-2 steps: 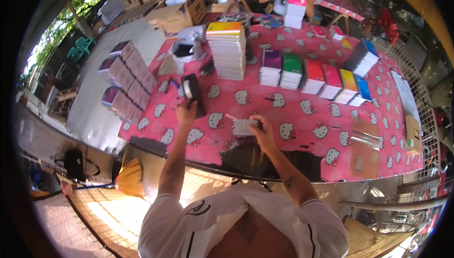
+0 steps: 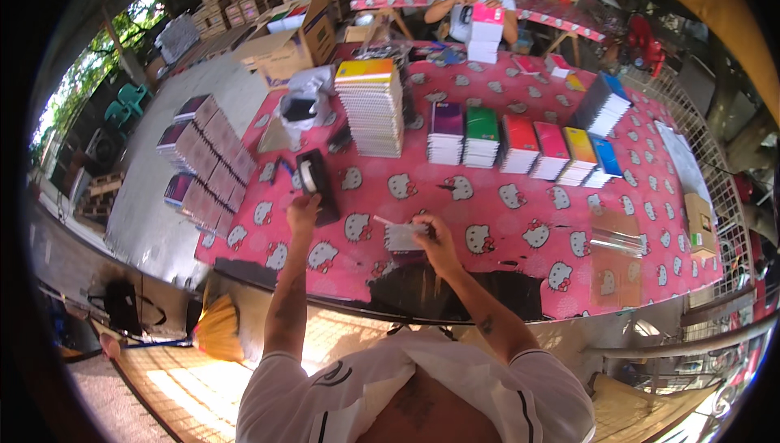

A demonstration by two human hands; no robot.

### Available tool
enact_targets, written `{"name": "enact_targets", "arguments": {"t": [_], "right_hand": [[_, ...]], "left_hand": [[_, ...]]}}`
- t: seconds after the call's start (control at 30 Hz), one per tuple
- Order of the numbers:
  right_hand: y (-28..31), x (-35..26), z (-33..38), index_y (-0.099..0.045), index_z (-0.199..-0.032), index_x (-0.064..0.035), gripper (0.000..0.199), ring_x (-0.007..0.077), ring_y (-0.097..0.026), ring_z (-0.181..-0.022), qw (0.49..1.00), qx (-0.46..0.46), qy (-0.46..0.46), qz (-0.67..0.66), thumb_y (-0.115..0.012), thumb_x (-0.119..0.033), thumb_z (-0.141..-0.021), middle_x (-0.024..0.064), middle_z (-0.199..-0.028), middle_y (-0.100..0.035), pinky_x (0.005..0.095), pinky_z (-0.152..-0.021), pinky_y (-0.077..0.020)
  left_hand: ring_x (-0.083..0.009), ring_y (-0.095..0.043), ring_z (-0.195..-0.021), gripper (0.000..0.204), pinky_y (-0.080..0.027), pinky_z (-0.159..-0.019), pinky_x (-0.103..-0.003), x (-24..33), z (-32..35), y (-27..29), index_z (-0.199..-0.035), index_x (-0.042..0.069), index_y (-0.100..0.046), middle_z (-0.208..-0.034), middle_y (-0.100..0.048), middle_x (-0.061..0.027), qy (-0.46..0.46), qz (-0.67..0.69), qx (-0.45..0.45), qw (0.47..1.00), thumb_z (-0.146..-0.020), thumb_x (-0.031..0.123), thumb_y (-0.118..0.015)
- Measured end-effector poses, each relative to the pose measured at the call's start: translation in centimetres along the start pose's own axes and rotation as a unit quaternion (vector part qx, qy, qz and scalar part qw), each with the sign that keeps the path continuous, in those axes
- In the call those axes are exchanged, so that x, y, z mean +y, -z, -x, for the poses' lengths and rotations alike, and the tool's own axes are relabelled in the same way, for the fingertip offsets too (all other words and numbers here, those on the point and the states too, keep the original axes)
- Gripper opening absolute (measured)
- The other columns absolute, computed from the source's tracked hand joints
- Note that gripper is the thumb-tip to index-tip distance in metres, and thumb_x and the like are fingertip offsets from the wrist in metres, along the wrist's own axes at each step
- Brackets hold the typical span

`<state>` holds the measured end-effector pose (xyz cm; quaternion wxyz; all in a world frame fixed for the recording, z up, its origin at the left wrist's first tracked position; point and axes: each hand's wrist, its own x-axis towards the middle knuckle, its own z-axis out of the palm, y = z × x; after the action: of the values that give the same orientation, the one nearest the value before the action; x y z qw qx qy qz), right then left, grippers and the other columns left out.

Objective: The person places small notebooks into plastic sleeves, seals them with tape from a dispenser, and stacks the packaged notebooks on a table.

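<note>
My left hand [image 2: 304, 210] is at the near end of a black tape dispenser [image 2: 323, 195] with a pale roll in it. Its fingers are drawn together against the dispenser's left side, and whatever they pinch is too small to make out. My right hand [image 2: 437, 242] grips the right side of a small pack in clear plastic [image 2: 404, 237], which lies near the table's front edge. A dark, purplish edge shows under the plastic. One pale strip sticks out from the pack's upper left corner.
Beyond the dispenser rises a tall stack of spiral notebooks [image 2: 370, 114]. Coloured notebook stacks [image 2: 520, 145] form a row to the right. Clear plastic sleeves [image 2: 616, 240] lie at right, and more notebook piles [image 2: 203, 163] stand at left. Across the table, a person [image 2: 479, 12] handles pink-topped notebooks.
The whole view has shifted a little, so the table sits slightly lower and further left. Both hands stay beside the same things.
</note>
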<state>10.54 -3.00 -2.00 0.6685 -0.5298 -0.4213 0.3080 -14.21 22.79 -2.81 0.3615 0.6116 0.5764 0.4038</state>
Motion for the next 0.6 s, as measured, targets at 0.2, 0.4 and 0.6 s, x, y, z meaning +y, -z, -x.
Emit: {"name": "enact_targets", "arguments": {"t": [0.2, 0.4, 0.6], "right_hand": [[-0.2, -0.8, 0.5, -0.059, -0.119, -0.0036, 0.030, 0.0083, -0.056, -0.090, 0.999, -0.010, -0.024, -0.020, -0.066, -0.003, -0.090, 0.0017, -0.102, -0.059, 0.0250, -0.079, -0.0468], [0.1, -0.7, 0.9, -0.061, -0.118, -0.0029, 0.028, 0.0102, -0.058, -0.089, 1.000, 0.000, -0.020, 0.003, -0.067, -0.005, -0.090, 0.0036, -0.102, -0.062, 0.0264, -0.079, -0.0473], [0.5, 0.3, 0.9, -0.060, -0.120, -0.0036, 0.030, 0.0104, -0.057, -0.094, 1.000, 0.021, -0.014, 0.004, -0.066, -0.004, -0.090, 0.0044, -0.105, -0.061, 0.0265, -0.080, -0.0477]], "left_hand": [[-0.0133, -0.054, -0.056, 0.022, -0.049, -0.057, -0.030, -2.7, 1.6, -1.8, -0.091, 0.002, -0.072, -0.071, -0.062, -0.0015, -0.121, -0.009, 0.227, 0.966, -0.083, 0.022, -0.077], [-0.0330, -0.067, -0.069, 0.012, -0.054, -0.063, -0.042, -6.5, 4.8, -0.7, -0.093, 0.006, -0.069, -0.084, -0.072, -0.0141, -0.012, 0.025, 0.047, 0.998, -0.088, 0.016, -0.068], [-0.0382, -0.067, -0.081, 0.008, -0.052, -0.070, -0.049, 11.5, 6.8, 1.4, -0.090, 0.008, -0.066, -0.087, -0.069, -0.0165, -0.361, -0.245, -0.259, 0.862, -0.087, 0.016, -0.064]]}}
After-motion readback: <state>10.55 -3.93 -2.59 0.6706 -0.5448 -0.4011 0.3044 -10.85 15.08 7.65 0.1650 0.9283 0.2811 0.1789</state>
